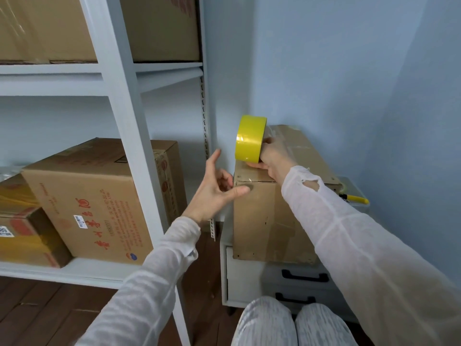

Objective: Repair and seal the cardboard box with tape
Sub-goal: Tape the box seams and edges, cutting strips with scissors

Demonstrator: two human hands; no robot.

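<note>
The yellow tape roll (250, 138) is gripped by the right hand (273, 156), whose fingers (257, 165) are curled under its lower rim, so that the roll is held on edge directly above them, just over the front left corner of the cardboard box (264, 218). The left hand (214, 193) is held open with its fingers spread and nothing grasped. Only its thumb (240, 190) is pressed against the front face of the box, just under the top edge and just below the right-hand fingers. The box is carried on a white drawer unit (239, 273) beneath both hands. A split seam is seen along the top front edge, between the thumb and the roll. Whether a strip has already been drawn from the roll cannot be told, since the film is too clear to be made out. The main risk is judged to be a lost anchor: if the thumb is lifted or slid as the roll is pulled away, the free end could be peeled off and folded onto itself. A skewed pull could carry the strip off the seam or lay it down wrinkled. Hard pressure from the thumb could shift the box backward on the drawer unit. A yellow-handled tool (356, 199), well to the right of the right-hand fingers, could be knocked by the trailing sleeve.
</note>
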